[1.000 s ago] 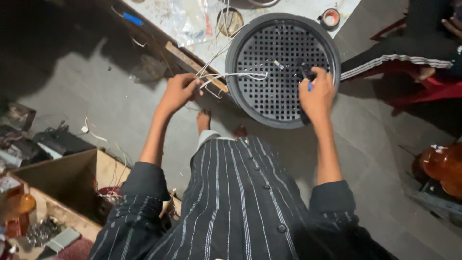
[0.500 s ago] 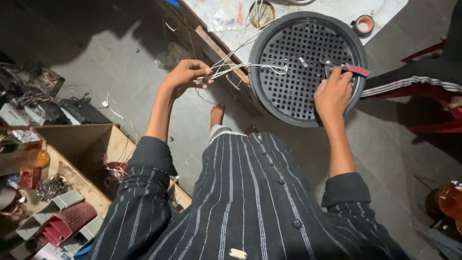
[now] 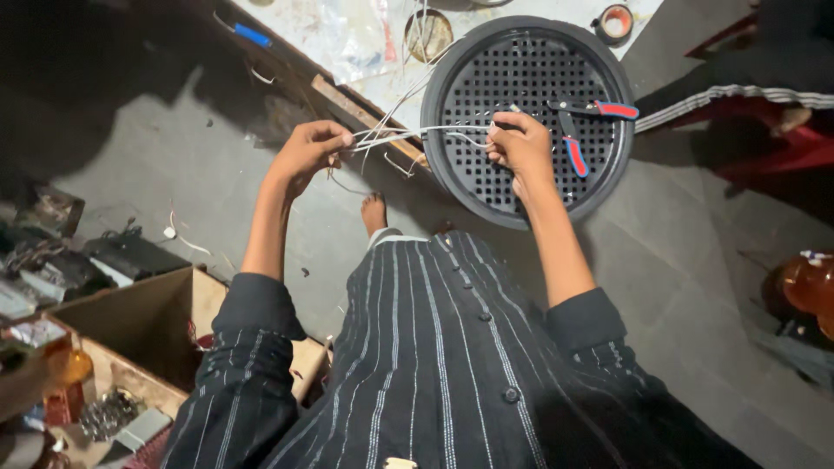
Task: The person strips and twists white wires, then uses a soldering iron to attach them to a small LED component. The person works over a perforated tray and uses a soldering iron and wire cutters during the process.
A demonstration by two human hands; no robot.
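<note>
Grey concrete floor (image 3: 678, 287) of a dim workshop, seen from above over a dark pinstriped tunic (image 3: 434, 365). Left hand (image 3: 306, 153) closed around a bunch of thin white wires (image 3: 408, 132), gripped at the left end, out over the floor just left of a round black perforated grille (image 3: 530, 113). Right hand (image 3: 519, 146) pinched shut on the other end of the same wires, above the middle of the grille, the strands pulled nearly taut and level between the two hands. Red-handled pliers (image 3: 578, 130) lying on the grille just right of the right hand, handles spread apart, touched by neither hand. Wooden strip (image 3: 360, 117) and pale sheeting (image 3: 347, 35) behind the wires, a small round tin (image 3: 429, 33) and a roll of tape (image 3: 615, 23) farther back. Bare foot (image 3: 373, 211) on the floor below the wires. Open cardboard box (image 3: 130, 321) at lower left, cluttered with small parts (too dim to tell apart). Amber glass vessel (image 3: 808, 287) at the right edge.
</note>
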